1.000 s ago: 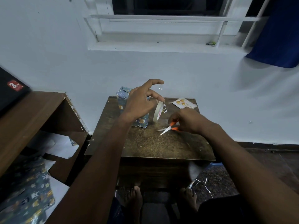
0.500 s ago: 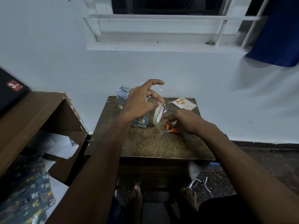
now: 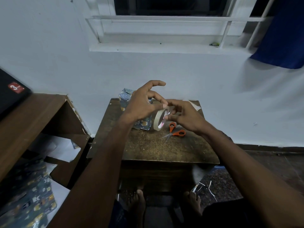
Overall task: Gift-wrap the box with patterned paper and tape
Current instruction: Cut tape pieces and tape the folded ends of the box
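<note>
over the far half of the small wooden table [image 3: 148, 148], the left hand [image 3: 141, 104] holds a roll of clear tape [image 3: 160, 118] up on its edge, thumb and a finger curled onto the top of the ring while the index finger sticks out straight above. the right hand [image 3: 184, 115] meets it from the right side, its fingertips pinching at the top of the roll where the loose end seems to be; the tape end itself is too thin to make out. behind the left hand, at the table's far left corner, stands the box [image 3: 131, 111], already covered in blue patterned paper with small bears, its top folds sticking up. orange-handled scissors [image 3: 175, 132] lie flat on the table just below the right hand, blades closed and pointing toward the near edge. a pale scrap of paper [image 3: 195, 105] shows at the far right corner. more of the same wrapping paper [image 3: 28, 198] lies in the lower left, beside a brown wooden shelf [image 3: 32, 119].
</note>
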Demonstrator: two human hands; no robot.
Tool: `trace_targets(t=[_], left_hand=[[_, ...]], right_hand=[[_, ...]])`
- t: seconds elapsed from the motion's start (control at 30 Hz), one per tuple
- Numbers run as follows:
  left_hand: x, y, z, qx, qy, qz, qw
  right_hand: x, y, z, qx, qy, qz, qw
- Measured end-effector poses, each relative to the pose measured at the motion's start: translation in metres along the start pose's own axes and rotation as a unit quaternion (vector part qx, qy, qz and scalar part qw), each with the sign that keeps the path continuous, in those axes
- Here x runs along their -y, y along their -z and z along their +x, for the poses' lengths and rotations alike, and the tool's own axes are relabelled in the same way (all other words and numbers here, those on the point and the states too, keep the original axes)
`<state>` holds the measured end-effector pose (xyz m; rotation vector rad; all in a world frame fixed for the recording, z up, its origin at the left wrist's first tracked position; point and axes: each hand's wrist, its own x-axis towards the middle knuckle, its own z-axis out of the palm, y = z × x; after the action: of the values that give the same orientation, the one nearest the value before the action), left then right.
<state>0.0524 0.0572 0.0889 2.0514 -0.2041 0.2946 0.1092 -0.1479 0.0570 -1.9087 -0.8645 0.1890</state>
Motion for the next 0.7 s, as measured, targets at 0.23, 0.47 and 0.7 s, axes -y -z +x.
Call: trace_targets(t=[0.23, 0.47, 0.7], left_hand=[[-0.004, -0.003, -0.001, -0.041, 0.005, -0.003, 0.999], [-0.006, -0.010, -0.001, -0.098, 0.037, 0.049, 0.993], [-0.005, -0.004, -0.002, -0.092, 0.045, 0.038, 0.994]], right_hand=[[0.001, 0.005, 0.001, -0.049, -0.021, 0.043, 0.998], [0.011, 0.012, -0.002, -0.045, 0.001, 0.056, 0.997], [0.003, 0.009, -0.001, -0.041, 0.008, -0.123, 0.992]])
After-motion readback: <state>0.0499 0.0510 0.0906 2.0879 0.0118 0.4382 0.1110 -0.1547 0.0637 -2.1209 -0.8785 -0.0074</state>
